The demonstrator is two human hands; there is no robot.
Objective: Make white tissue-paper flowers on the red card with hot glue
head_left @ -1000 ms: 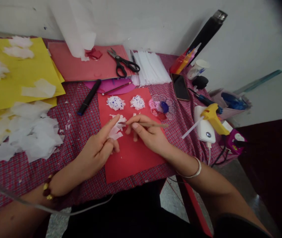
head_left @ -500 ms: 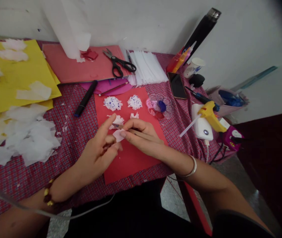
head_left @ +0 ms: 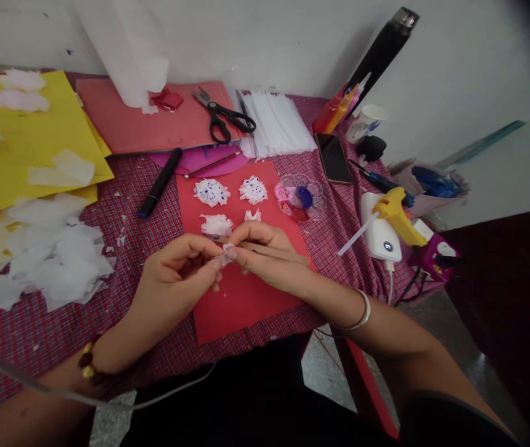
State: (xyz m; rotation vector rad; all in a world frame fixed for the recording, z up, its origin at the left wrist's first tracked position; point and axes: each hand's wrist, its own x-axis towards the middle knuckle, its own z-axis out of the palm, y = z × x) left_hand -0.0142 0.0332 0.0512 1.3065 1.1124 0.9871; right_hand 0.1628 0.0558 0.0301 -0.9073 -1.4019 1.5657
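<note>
Between my two hands is a small crumpled piece of white tissue paper [head_left: 227,253]. My left hand [head_left: 178,273] pinches its left side with thumb and fingertips. The thumb and forefinger of my right hand [head_left: 265,251] close on its other side. A pale wooden stick with a dark tip [head_left: 276,252] also lies in my right hand, slanting back toward the wrist. Below both hands is a red sheet [head_left: 227,310] bearing two blue-speckled white paper tufts [head_left: 211,192] and two plain white ones [head_left: 217,225], one partly hidden by my right hand.
Left are a heap of white tissue pieces [head_left: 54,254] and yellow sheets [head_left: 17,136]. Behind lie a black marker [head_left: 159,184], scissors [head_left: 222,116] and white sticks [head_left: 278,124]. A flower-shaped palette [head_left: 299,198], phone [head_left: 333,158], power bank [head_left: 379,230] and yellow glue gun [head_left: 399,216] sit right.
My left hand has closed from spread fingers into a pinch on the tissue paper, which is now crumpled. The stick's tip has dropped slightly in my right hand.
</note>
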